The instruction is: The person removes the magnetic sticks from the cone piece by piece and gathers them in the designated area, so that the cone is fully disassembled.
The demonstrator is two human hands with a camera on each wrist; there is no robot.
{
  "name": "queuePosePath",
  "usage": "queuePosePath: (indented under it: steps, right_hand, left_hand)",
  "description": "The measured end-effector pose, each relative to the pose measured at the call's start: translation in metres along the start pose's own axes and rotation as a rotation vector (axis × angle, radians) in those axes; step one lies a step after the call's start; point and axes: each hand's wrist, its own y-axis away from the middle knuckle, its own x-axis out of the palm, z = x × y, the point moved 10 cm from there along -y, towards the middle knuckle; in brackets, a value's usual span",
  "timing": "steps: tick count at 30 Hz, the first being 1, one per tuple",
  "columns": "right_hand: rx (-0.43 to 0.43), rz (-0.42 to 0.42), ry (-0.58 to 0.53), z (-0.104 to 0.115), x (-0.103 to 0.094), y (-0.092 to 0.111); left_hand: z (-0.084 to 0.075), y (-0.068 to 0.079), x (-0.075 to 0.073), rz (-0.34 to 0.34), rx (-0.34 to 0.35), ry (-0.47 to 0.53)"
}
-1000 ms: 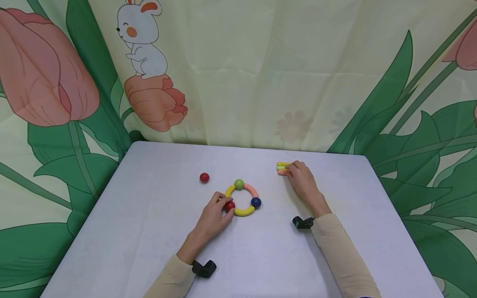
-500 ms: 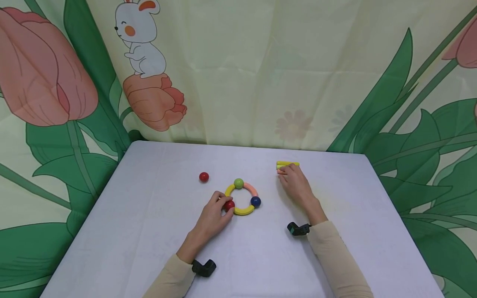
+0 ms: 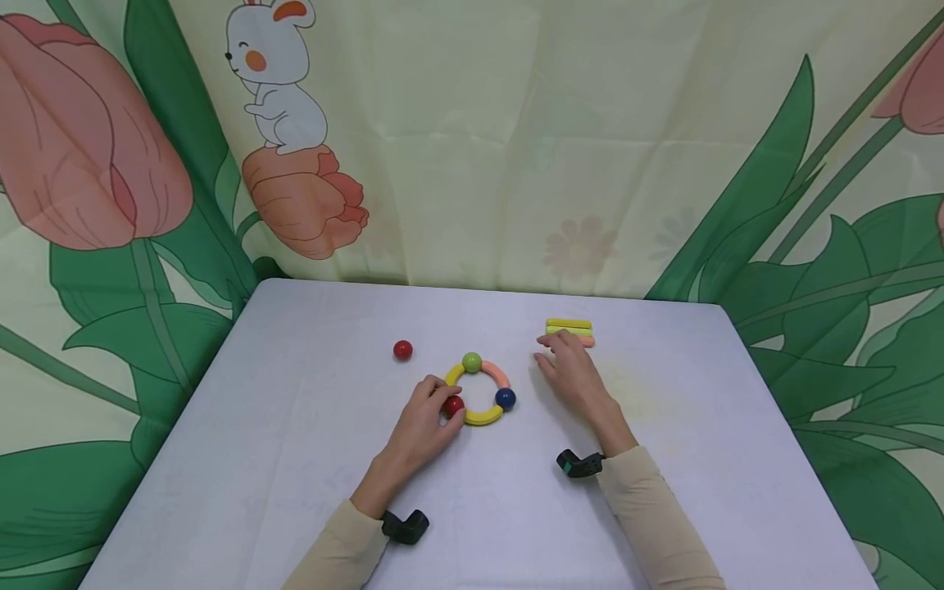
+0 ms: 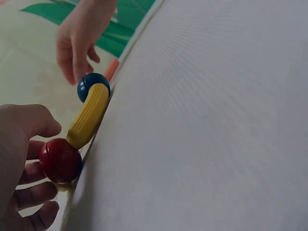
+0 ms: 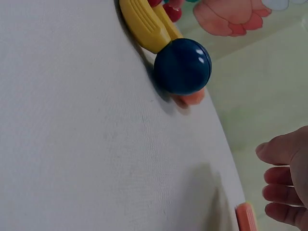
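Observation:
On the table lies a ring of curved yellow and pink rods joined by balls: a green ball point(image 3: 472, 362), a blue ball point(image 3: 505, 399) and a red ball point(image 3: 453, 406). My left hand point(image 3: 422, 419) holds the ring at the red ball, fingers curled loosely about it; the left wrist view shows the same red ball point(image 4: 60, 160) beside the thumb. My right hand point(image 3: 578, 373) holds nothing, its fingers spread just in front of a row of short yellow, green and pink rods point(image 3: 569, 324). In the right wrist view the blue ball point(image 5: 183, 66) stands apart from the right hand point(image 5: 288, 178).
A loose red ball point(image 3: 402, 351) lies to the left, behind the ring. The white-covered table point(image 3: 310, 459) ends at the back against a printed curtain point(image 3: 472, 164). Each wrist wears a black camera, such as the right one point(image 3: 579, 464).
My right hand has drawn back from the rods, leftward and nearer to me, uncovering more of the row. The left hand and the ring have stayed in place.

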Motion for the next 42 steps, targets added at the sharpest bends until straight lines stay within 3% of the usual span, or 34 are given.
queuePosePath:
  steps: [11, 18, 29, 42]
  right_hand:
    - [-0.014, 0.014, 0.007, 0.017, 0.009, 0.004]
    - [-0.036, 0.045, -0.004, 0.024, 0.019, 0.008]
    - [-0.078, 0.094, -0.034, 0.038, 0.031, 0.01]
    - [-0.09, 0.15, -0.078, 0.042, 0.045, 0.008]
  left_hand:
    - [-0.026, -0.013, 0.0, -0.034, 0.07, -0.08]
    - [-0.041, -0.02, 0.008, -0.006, 0.089, -0.102]
    - [-0.051, -0.026, 0.036, 0.076, 0.11, -0.172]
    - [-0.058, -0.026, 0.044, 0.019, 0.122, -0.265]
